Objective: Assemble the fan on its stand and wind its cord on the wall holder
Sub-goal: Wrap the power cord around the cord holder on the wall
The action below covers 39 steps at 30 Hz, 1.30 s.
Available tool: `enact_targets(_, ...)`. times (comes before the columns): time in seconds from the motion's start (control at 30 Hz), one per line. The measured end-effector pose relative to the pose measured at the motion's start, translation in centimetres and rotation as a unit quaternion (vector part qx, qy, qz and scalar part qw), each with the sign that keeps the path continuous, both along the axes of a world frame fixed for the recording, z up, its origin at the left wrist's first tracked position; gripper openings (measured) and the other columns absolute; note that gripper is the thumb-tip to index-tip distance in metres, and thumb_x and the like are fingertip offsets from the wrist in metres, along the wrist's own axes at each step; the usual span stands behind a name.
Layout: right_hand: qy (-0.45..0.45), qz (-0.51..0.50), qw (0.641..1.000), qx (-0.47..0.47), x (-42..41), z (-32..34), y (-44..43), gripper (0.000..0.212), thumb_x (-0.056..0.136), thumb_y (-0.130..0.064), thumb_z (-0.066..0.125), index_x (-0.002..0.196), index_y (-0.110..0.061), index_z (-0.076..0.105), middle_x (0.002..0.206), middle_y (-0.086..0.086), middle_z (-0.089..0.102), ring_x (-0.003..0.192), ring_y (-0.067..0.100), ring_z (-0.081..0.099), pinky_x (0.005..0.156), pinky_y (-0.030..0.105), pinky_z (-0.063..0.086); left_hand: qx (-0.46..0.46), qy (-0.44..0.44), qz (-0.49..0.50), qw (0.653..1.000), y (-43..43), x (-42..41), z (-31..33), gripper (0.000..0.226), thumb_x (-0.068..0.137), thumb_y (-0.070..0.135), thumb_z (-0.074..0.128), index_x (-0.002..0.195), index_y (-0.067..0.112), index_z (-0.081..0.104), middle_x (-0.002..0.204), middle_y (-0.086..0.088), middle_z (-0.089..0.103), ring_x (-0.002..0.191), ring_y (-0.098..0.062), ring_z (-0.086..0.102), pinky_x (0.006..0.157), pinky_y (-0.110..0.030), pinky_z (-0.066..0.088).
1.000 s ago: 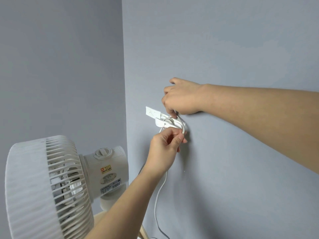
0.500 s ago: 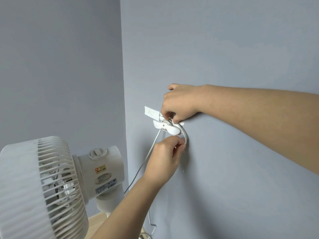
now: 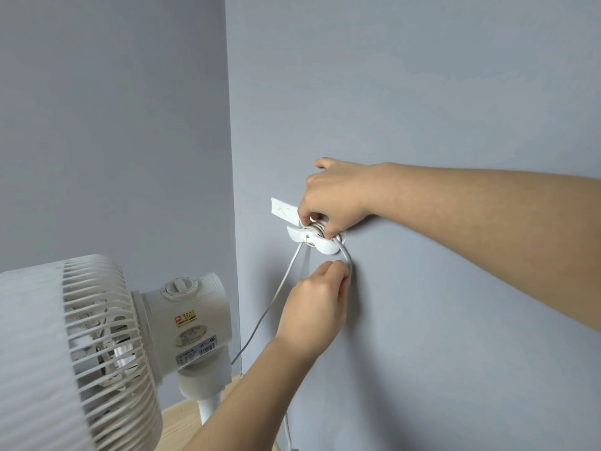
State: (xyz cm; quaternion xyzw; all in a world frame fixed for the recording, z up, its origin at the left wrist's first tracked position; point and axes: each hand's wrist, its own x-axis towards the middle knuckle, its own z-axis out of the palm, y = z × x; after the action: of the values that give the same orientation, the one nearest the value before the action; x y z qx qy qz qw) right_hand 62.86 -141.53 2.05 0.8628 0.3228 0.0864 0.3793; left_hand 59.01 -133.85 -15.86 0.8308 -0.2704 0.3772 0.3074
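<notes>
A white wall holder (image 3: 320, 244) sticks to the grey wall with turns of white cord wound on it. My right hand (image 3: 336, 198) reaches in from the right and pinches the wound coil at the holder's top. My left hand (image 3: 317, 305) is just below the holder and pinches the cord (image 3: 347, 260) that curves down from the holder's right side. Another strand (image 3: 276, 299) runs down-left from the holder toward the fan. The white fan (image 3: 97, 353) stands on its pole (image 3: 208, 410) at the lower left.
A white label strip (image 3: 283, 210) is stuck on the wall left of the holder. The wall corner (image 3: 232, 190) runs vertically just left of it. A strip of wooden floor (image 3: 182, 418) shows under the fan.
My left hand has drawn the cord down and around the holder's right side. My right hand has shifted down onto the coil. The view has moved slightly right.
</notes>
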Motion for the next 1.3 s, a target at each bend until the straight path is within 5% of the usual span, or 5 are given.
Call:
enact_targets(0.2,0.008,0.031,0.999,-0.009,-0.2,-0.5,0.0,0.049,0.086,-0.033,0.063,0.131,-0.045,0.049,0.124,-0.01,0.053,0.12,0.014,0.047,0.108,0.044,0.029,0.119,0.021,0.144,0.982,0.0,0.2,0.4,0.042,0.047,-0.007,0.074,0.064,0.015,0.042,0.055,0.007,0.022,0.035,-0.02,0.012,0.04,-0.019,-0.006)
enact_targets(0.97,-0.003,0.032,0.999,0.013,-0.1,-0.7,0.7,0.031,0.088,-0.029,0.055,0.117,-0.036,0.063,0.082,-0.016,0.06,0.107,0.013,0.058,0.104,0.039,0.034,0.146,0.044,0.198,0.968,1.2,1.4,-0.5,0.043,0.037,-0.008,0.076,0.059,0.014,0.047,0.046,0.002,0.033,0.035,-0.02,0.012,0.043,-0.014,-0.007)
enact_targets(1.07,0.046,0.006,0.998,0.052,-0.1,-0.8,1.0,0.031,0.091,-0.031,0.047,0.119,-0.039,0.056,0.104,-0.017,0.063,0.114,0.015,0.054,0.107,0.039,0.031,0.135,0.082,0.221,0.962,2.1,2.2,-0.6,0.04,0.051,-0.005,0.078,0.062,0.015,0.045,0.052,0.002,0.028,0.035,-0.021,0.016,0.039,-0.017,-0.005)
enact_targets(1.17,0.031,0.001,0.999,-0.007,0.4,-1.4,0.9,0.014,0.092,-0.041,0.046,0.083,-0.034,0.055,0.097,-0.011,0.062,0.117,0.017,0.051,0.104,0.041,0.032,0.132,0.094,0.234,0.959,2.4,3.0,-1.2,0.022,0.088,0.004,0.049,0.08,0.016,0.033,0.069,0.001,0.037,0.052,-0.026,0.035,0.041,-0.026,0.011)
enact_targets(1.3,0.021,-0.015,0.996,-0.086,0.6,-1.9,1.2,0.017,0.095,-0.031,0.045,0.106,-0.032,0.059,0.153,-0.023,0.032,0.149,0.014,0.014,0.118,0.051,0.01,0.122,0.101,0.223,0.962,2.1,2.4,-0.8,0.016,0.093,0.005,0.038,0.084,0.016,0.03,0.075,0.0,0.04,0.058,-0.027,0.038,0.042,-0.026,0.013)
